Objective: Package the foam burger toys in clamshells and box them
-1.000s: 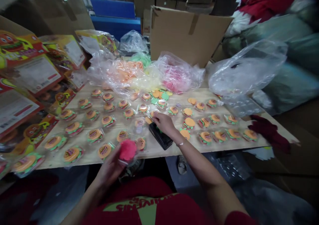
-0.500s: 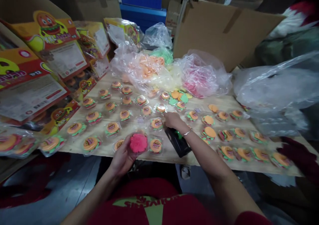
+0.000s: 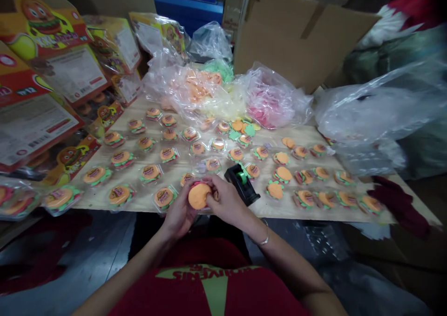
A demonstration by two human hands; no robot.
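Observation:
In front of my body, my left hand (image 3: 180,212) is closed around the side of a small layered burger, with a pink layer showing at its edge. On top is a round orange bun piece (image 3: 198,196), which my right hand (image 3: 226,201) grips at its right side with thumb and fingers. The fingers partly hide the lower layers. Just right of the hands stands a black tape dispenser (image 3: 246,191) with a green roll (image 3: 241,177). Wrapped burgers (image 3: 165,196) lie left of the hands, and unwrapped orange-and-green stacks (image 3: 275,190) lie farther right.
Plastic bags of orange pieces (image 3: 200,84) and pink pieces (image 3: 261,108) lie at the back, before a cardboard box (image 3: 279,41). Printed burger cartons (image 3: 73,73) line the left. A dark red glove-like cloth (image 3: 398,202) rests at the right edge.
My right hand has come back from beyond the tape dispenser to my left hand. An orange bun piece now covers the pink layer held there. The view has shifted slightly.

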